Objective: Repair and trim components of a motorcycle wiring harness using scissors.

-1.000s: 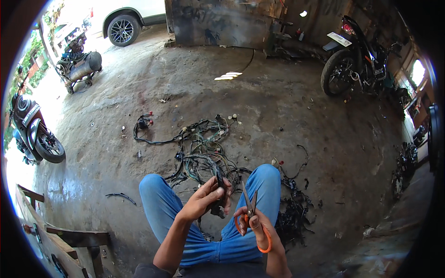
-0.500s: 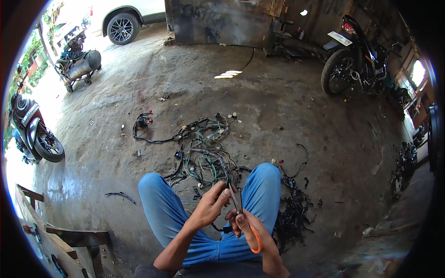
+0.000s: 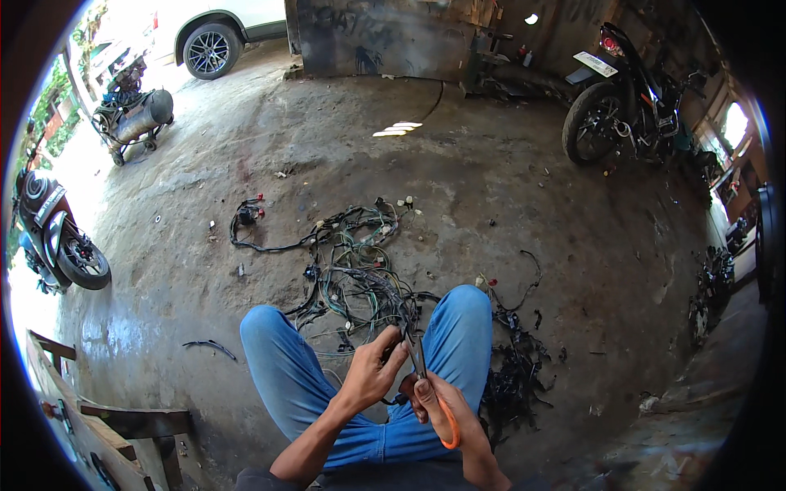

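Observation:
Between my knees, my left hand point(image 3: 374, 370) is closed on the near end of a wiring harness point(image 3: 360, 282). The harness sprawls over the floor in front of me, a tangle of black-sheathed and coloured wires with pale connectors. My right hand point(image 3: 430, 394) grips a pair of scissors point(image 3: 449, 424) with an orange handle. Their metal blades point up and away, with the tips close beside the wires at my left fingers. Whether the blades touch a wire cannot be made out. A dark cable piece shows below my hands, partly hidden by them.
Black scraps of sheathing and tape point(image 3: 516, 380) lie heaped beside my right knee. A short black strip point(image 3: 210, 349) lies at left, near a wooden bench point(image 3: 139, 419). Motorcycles stand at left point(image 3: 70, 237) and far right point(image 3: 610, 114). An air compressor point(image 3: 139, 119) and a white car point(image 3: 262, 18) are farther back.
The scissor blades have swung more upright and their tips have shifted slightly right. My left hand remains closed on the harness. The whole view has shifted slightly.

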Motion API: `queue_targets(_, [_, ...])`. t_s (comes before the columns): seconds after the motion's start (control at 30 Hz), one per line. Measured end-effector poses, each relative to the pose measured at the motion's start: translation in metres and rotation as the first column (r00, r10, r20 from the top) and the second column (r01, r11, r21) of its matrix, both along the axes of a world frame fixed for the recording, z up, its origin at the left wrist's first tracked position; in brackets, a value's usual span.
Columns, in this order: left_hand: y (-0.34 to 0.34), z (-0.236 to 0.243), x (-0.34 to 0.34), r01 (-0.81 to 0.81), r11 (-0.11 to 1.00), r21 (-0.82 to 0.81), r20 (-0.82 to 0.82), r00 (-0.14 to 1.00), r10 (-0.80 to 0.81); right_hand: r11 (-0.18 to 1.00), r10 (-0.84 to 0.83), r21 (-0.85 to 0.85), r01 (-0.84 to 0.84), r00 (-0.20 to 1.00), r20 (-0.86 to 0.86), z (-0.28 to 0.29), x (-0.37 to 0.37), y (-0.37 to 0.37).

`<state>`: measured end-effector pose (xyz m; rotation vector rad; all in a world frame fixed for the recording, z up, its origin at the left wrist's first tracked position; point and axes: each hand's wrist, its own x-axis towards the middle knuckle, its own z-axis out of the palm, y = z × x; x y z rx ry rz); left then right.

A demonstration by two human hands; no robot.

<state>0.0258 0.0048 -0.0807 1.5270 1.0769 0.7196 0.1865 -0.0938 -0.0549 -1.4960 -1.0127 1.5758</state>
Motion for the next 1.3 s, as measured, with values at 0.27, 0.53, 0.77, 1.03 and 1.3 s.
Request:
queue_targets(0.27, [-0.008,0.022,0.007,-0.107,0.984,0.141,-0.066,0.991,0.117,0.968,-0.084,0.25,0.027,0.971,0.223,0.002,-0.012,0.005])
queue_targets(0.53, [-0.015,0.017,0.013,-0.162,0.974,0.159,-0.029,0.985,0.169,0.991,-0.006,-0.116,-0.065,0.85,-0.526,0.005,0.009,0.006])
queue_targets(0.77, [-0.018,0.009,0.018,-0.192,0.97,0.146,0.058,0.981,0.185,0.99,-0.057,-0.138,-0.039,0.774,-0.631,0.006,0.004,0.002])
queue_targets(1.03, [-0.018,0.012,0.021,-0.182,0.96,0.214,-0.002,0.982,0.187,0.986,-0.117,0.059,0.154,0.906,-0.408,0.0,-0.008,0.001])
queue_targets(1.3, [-0.019,0.013,0.023,-0.194,0.928,0.318,-0.012,0.978,0.209,0.975,-0.143,0.146,0.166,0.977,-0.157,0.002,-0.009,0.006])
